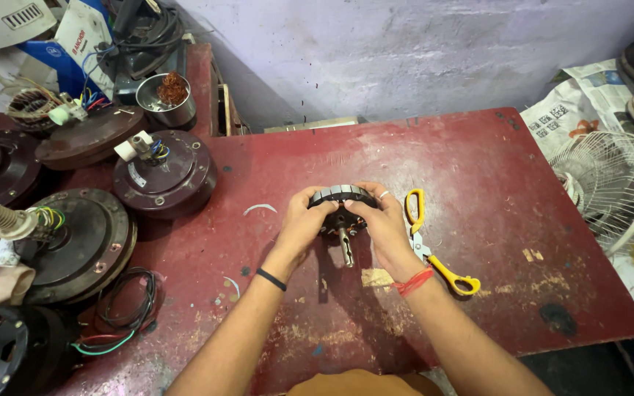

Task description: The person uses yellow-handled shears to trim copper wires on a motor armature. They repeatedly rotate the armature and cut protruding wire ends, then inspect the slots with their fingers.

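Stator core point(343, 196), a dark ring of stacked laminations with a steel shaft point(345, 246) pointing back toward the person, sits held just above the middle of the red bench point(478, 169).

Bench first: its worn top carries everything, with several brown ceiling-fan motor housings point(164, 170) crowded along the left edge, a white fan guard point(610, 183) off the right side, and loose wire coils point(122, 308) near the front left corner.

Next, the stator itself. The left hand point(304, 224) and right hand point(381, 224) are clamped on opposite sides of the ring, fingers curled over its top edge and thumbs underneath. As a judgement, this two-sided hold suits turning the core for inspection; keeping the grip on the outer laminations rather than the slots would spare any winding insulation, and the shaft should be kept clear of the benchtop so the core does not tip.

Smallest, the yellow-handled scissors point(434, 253) lie just beside the right wrist, close enough to snag. A scrap of white insulation paper point(260, 208) lies near the left hand.
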